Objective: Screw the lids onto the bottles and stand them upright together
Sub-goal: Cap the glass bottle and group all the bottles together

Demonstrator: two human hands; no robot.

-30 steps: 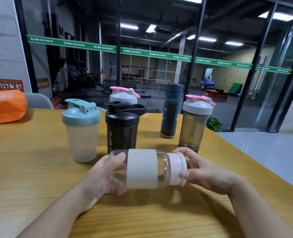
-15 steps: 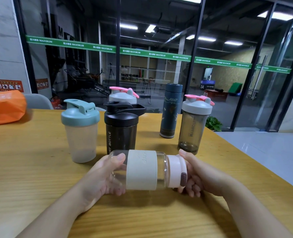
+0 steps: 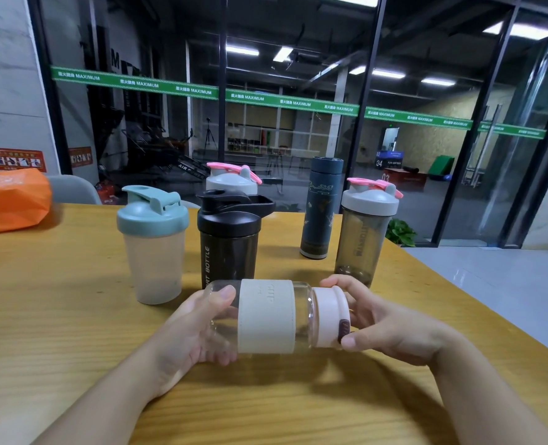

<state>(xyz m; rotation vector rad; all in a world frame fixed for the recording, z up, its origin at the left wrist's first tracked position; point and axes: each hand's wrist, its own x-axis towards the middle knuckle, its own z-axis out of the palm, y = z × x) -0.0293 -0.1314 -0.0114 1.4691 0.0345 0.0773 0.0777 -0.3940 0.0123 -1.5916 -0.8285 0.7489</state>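
A clear glass bottle (image 3: 267, 316) with a beige sleeve lies sideways above the wooden table (image 3: 57, 316), held between both hands. My left hand (image 3: 195, 329) grips its base end. My right hand (image 3: 381, 319) grips the pale pink lid (image 3: 328, 317) sitting on the bottle's mouth, thumb below and fingers over the top. Behind stand several capped bottles: a frosted one with a teal lid (image 3: 153, 245), a black shaker (image 3: 229, 242), a grey-lidded one with a pink flap (image 3: 232, 179), a dark blue flask (image 3: 320, 208), and a smoky shaker with a pink flap (image 3: 364, 232).
An orange bag (image 3: 9, 200) lies at the table's far left, with a grey chair back (image 3: 73, 189) beside it. The table's right edge runs diagonally down to the lower right. A glass wall stands behind the table.
My right hand has turned on the pink lid: its fingers went from curled below the lid to arched over the top, and the lid's dark mark rotated. The bottle stayed sideways in my left hand.
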